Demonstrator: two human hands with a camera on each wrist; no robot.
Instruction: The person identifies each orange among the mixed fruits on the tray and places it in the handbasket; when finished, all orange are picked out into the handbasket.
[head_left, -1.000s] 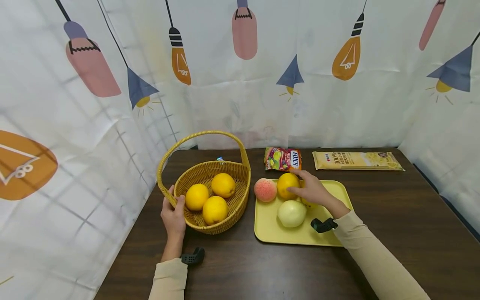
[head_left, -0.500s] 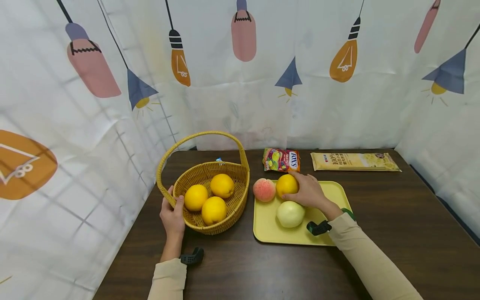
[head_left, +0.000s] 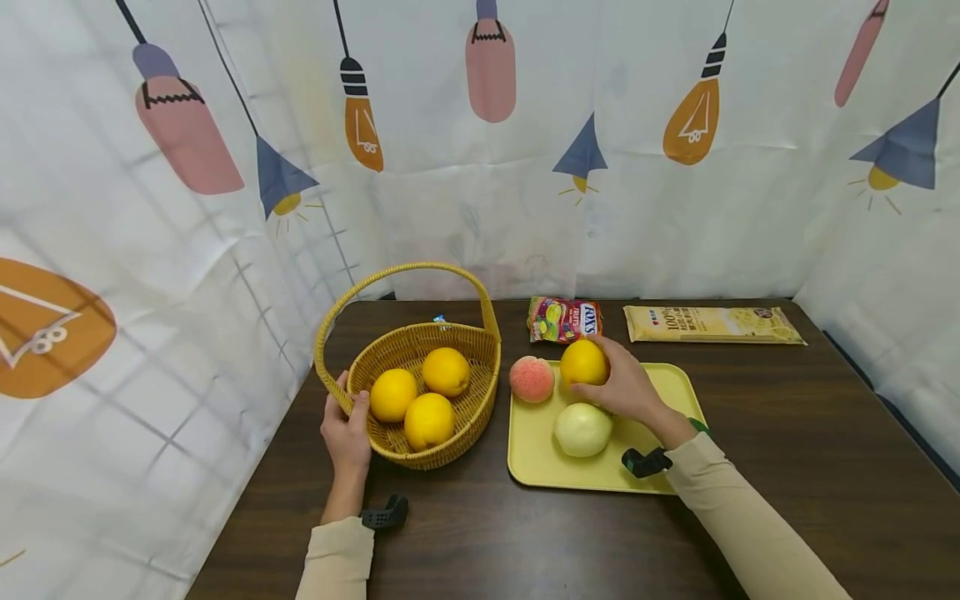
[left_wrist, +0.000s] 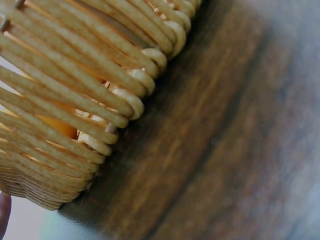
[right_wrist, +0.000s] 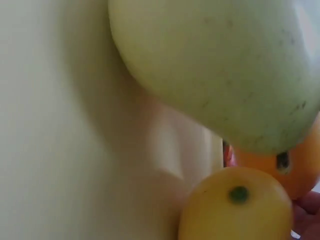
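Note:
My left hand (head_left: pixel 347 433) grips the left rim of a yellow woven basket (head_left: pixel 480 417), thumb over the edge near the handle's base. Three oranges (head_left: pixel 429 421) lie inside. Over the back of a yellow tray (head_left: pixel 540 467), my right hand (head_left: pixel 630 387) holds another orange (head_left: pixel 585 362) between thumb and fingers. A pink peach (head_left: pixel 532 380) sits left of it, and a pale green round fruit (head_left: pixel 582 430) lies in front. The right wrist view shows a yellow fruit (right_wrist: pixel 235 210) with a green stem spot beside the held orange; in the head view the hand hides it.
A red candy bag (head_left: pixel 565 320) lies behind the tray, and a long yellow food packet (head_left: pixel 714 324) is to its right. Both are near the back edge of the dark wooden table (head_left: pixel 450 542). A patterned curtain (head_left: pixel 480 200) hangs behind and at the sides.
My right hand has closed round the orange at the tray's back, and the orange has shifted slightly up and right. My left hand and the basket stay put.

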